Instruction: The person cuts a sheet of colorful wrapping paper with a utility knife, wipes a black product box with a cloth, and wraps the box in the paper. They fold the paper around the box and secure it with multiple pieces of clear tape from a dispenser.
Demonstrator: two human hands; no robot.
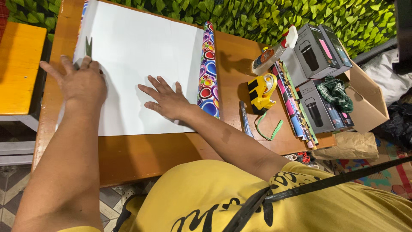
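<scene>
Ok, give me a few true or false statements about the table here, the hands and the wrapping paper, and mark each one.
1. The right hand lies flat, fingers spread, on the white sheet. True.
2. The left hand holds the spray bottle. False: the spray bottle lies apart near the boxes; scissors stick out past that hand.
3. The yellow tape dispenser sits right of the colourful roll. True.
4. The table is glass. False: it is wood.

Bright, even light from above makes the white paper sheet [137, 56] almost glare, soft short shadows lie just beside the right hand [167, 101], and the picture's edges bend slightly but stay sharp.
</scene>
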